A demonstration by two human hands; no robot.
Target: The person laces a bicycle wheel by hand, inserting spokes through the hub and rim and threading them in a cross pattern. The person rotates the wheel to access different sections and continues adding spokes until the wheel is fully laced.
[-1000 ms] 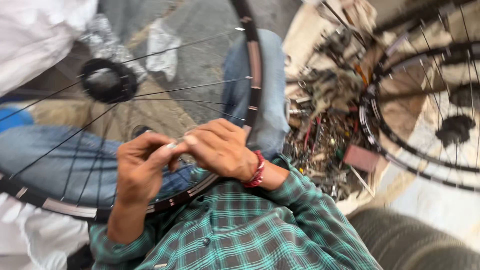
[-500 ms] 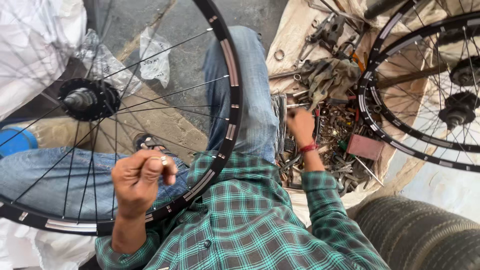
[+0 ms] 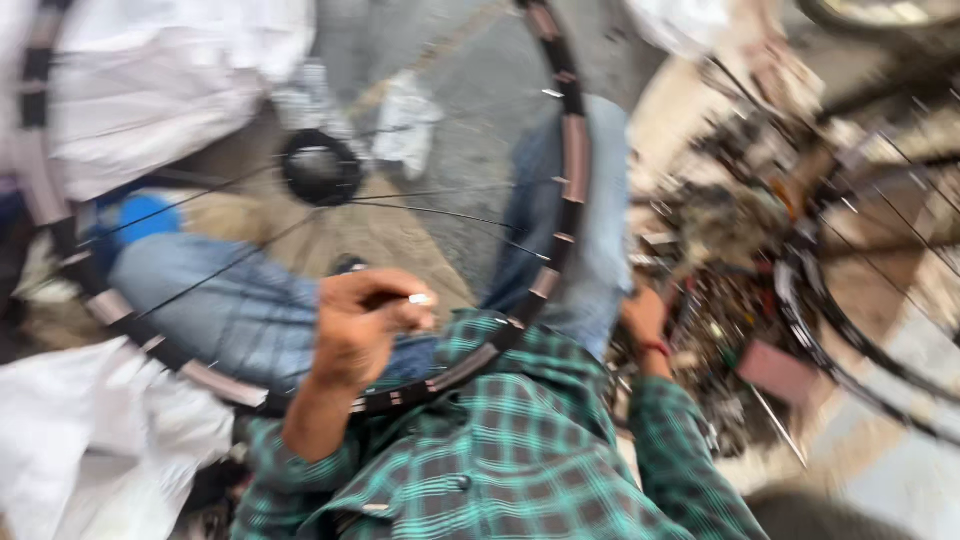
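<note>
1. Head view: the frame is motion-blurred, so fine detail is unreliable throughout.
2. A bicycle wheel [image 3: 560, 180] lies across the seated person's lap, its dark rim curving from the upper centre down to the lower left.
3. The black hub [image 3: 320, 168] sits in the upper left of the wheel, with thin spokes [image 3: 430, 212] running out from it toward the rim.
4. The left hand [image 3: 365, 322] is inside the rim's circle, just above its lower edge, fingers curled narrow and pinched on a small pale metal piece [image 3: 420, 298]. The blur prevents identifying that piece.
5. The right hand [image 3: 645, 315] is outside the rim, to the right of the knee, lowered into a pile of small metal parts and tools [image 3: 720, 300]. A red band circles its wrist. Whether it is closed on anything cannot be told.
6. Both forearms wear the sleeves of a green checked shirt [image 3: 520, 450], which fills the lower centre of the frame.
7. Blue jeans [image 3: 220, 300] show through the spokes, under the wheel.
8. A second wheel [image 3: 850, 330] lies to the right of the parts pile, its rim and spokes partly visible.
9. A small reddish flat object [image 3: 775, 372] lies at the pile's lower right edge.
10. White sacking [image 3: 180, 90] lies at the upper left, and more at the lower left.
</note>
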